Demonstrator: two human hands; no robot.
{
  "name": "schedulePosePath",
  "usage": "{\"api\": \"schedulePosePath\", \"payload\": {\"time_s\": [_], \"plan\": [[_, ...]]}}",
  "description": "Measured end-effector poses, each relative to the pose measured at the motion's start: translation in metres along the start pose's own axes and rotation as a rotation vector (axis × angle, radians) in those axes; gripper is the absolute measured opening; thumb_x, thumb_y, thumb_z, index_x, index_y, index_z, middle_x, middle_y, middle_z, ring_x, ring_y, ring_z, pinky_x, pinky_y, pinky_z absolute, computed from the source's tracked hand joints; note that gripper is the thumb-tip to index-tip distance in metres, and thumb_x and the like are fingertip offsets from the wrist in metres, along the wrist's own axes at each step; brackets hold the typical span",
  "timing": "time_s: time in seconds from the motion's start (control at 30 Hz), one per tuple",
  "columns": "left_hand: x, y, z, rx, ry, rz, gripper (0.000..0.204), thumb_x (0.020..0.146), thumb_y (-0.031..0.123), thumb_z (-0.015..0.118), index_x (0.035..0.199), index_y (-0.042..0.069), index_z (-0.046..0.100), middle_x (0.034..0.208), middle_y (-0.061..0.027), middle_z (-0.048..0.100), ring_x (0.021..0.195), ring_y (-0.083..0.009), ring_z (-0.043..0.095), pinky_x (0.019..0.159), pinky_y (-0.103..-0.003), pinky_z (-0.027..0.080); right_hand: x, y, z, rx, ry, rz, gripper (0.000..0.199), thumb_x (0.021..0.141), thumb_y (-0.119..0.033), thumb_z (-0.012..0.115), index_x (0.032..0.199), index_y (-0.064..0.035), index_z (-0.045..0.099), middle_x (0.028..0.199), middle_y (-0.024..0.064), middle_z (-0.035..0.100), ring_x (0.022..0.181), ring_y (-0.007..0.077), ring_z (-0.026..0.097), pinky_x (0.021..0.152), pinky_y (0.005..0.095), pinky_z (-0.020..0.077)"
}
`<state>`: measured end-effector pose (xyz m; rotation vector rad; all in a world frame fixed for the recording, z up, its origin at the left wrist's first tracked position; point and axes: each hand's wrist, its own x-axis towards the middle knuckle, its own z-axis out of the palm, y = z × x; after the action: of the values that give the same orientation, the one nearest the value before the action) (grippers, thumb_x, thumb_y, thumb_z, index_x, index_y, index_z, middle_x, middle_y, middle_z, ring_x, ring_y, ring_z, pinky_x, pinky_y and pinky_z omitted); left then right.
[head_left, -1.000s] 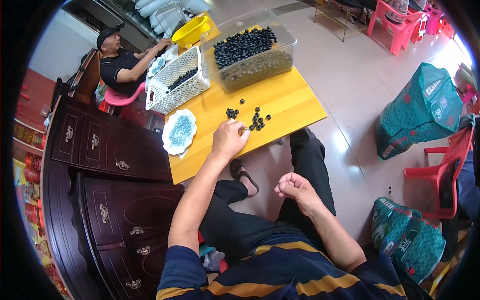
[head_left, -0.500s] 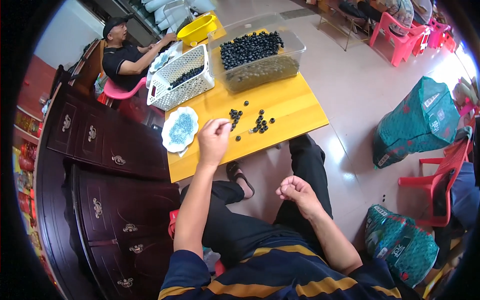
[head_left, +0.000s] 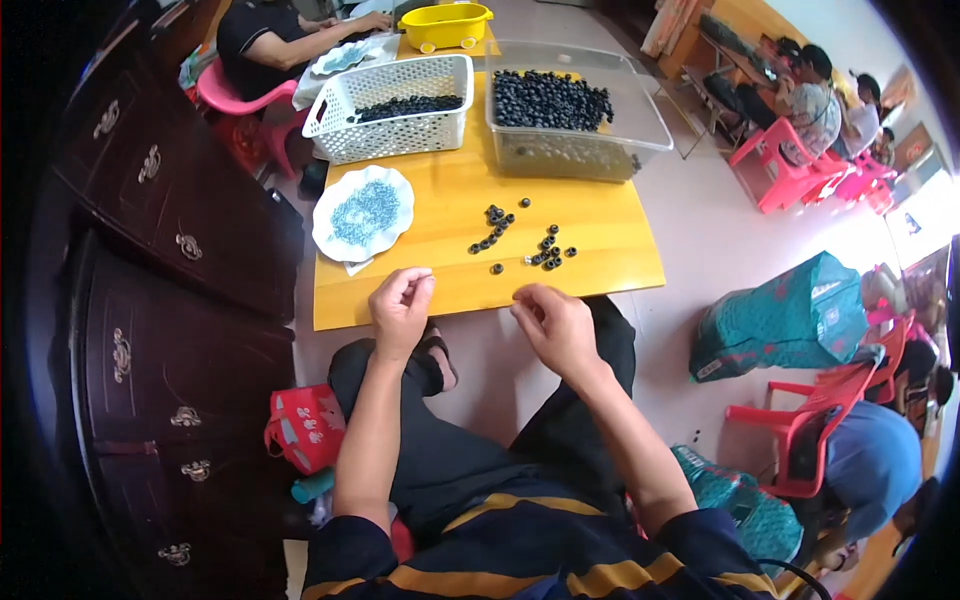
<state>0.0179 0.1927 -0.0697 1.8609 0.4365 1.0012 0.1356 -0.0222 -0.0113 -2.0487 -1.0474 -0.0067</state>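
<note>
My left hand (head_left: 400, 312) hovers at the near edge of the yellow wooden table (head_left: 440, 215), thumb and forefinger pinched together. Across from it is my right hand (head_left: 557, 332), its fingers curled in and the thumb bent toward them. If either pinch holds something, it is too small to make out. Just beyond my hands, small round black pieces with holes (head_left: 494, 234) lie loose in two groups. One clear piece (head_left: 528, 260) sits beside the right group. Left of them, a white scalloped plate (head_left: 325, 205) carries small light-blue clear pieces (head_left: 365, 212).
At the table's back stand a white perforated basket (head_left: 345, 145), a clear plastic bin (head_left: 640, 135) with many black pieces, and a yellow tub (head_left: 447, 25). A co-worker's arm (head_left: 310, 45) is at the far left. Dark drawers (head_left: 190, 330) flank my left; teal sacks (head_left: 790, 315) stand right.
My right hand has risen from over my lap to the table's near edge. My left hand has drawn back from the black pieces. The whole view has shifted and turned.
</note>
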Motion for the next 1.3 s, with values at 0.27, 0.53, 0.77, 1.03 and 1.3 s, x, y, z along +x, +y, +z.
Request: {"api": "schedulePosePath", "payload": {"time_s": [0.27, 0.53, 0.77, 1.03, 1.3], "plan": [[0.005, 0.009, -0.004, -0.033, 0.047, 0.046, 0.006, 0.086, -0.001, 0.069, 0.092, -0.002, 0.067, 0.077, -0.007, 0.066, 0.062, -0.0112, 0.06, 0.058, -0.025, 0.047, 0.052, 0.009, 0.051, -0.425, -0.113, 0.014, 0.018, 0.09, -0.025, 0.061, 0.088, -0.0071, 0.059, 0.083, 0.0171, 0.067, 0.071, 0.0372, 0.068, 0.062, 0.0475, 0.0544], [0.002, 0.01, -0.003, -0.108, 0.048, 0.005, 0.006, 0.087, 0.0, 0.069, 0.092, -0.002, 0.067, 0.076, -0.006, 0.066, 0.062, -0.0102, 0.06, 0.057, -0.025, 0.048, 0.051, 0.015, 0.061, -0.447, -0.15, 0.015, 0.016, 0.089, -0.021, 0.063, 0.092, -0.0066, 0.058, 0.084, 0.0173, 0.065, 0.074, 0.0375, 0.067, 0.065, 0.0486, 0.0542], [-0.009, 0.009, 0.002, -0.125, -0.024, -0.061, 0.006, 0.088, 0.001, 0.069, 0.093, -0.001, 0.068, 0.077, -0.0042, 0.066, 0.063, -0.009, 0.06, 0.059, -0.024, 0.049, 0.033, 0.012, 0.048, -0.096, -0.17, 0.143, 0.022, 0.085, -0.018, 0.072, 0.099, -0.0055, 0.061, 0.089, 0.0111, 0.068, 0.078, 0.0249, 0.069, 0.069, 0.0368, 0.0539], [-0.051, 0.056, 0.03, -0.268, -0.373, -0.035, 0.008, 0.088, 0.002, 0.07, 0.095, 0.0, 0.07, 0.093, -0.0066, 0.067, 0.081, -0.0126, 0.064, 0.071, -0.025, 0.051, -0.048, 0.025, 0.028, 1.409, -0.295, 0.676, 0.016, 0.093, -0.01, 0.071, 0.105, -0.0058, 0.063, 0.09, 0.0021, 0.067, 0.076, 0.0109, 0.064, 0.066, 0.0233, 0.0525], [-0.078, 0.091, 0.055, -0.208, -0.49, 0.06, 0.008, 0.085, 0.001, 0.071, 0.093, 0.001, 0.071, 0.09, -0.0097, 0.068, 0.078, -0.0191, 0.067, 0.068, -0.028, 0.051, -0.112, 0.057, 0.017, 1.731, -0.29, 0.796, 0.013, 0.094, -0.013, 0.069, 0.105, -0.0091, 0.063, 0.092, 0.0026, 0.068, 0.08, 0.0125, 0.069, 0.069, 0.0247, 0.0577]]}}
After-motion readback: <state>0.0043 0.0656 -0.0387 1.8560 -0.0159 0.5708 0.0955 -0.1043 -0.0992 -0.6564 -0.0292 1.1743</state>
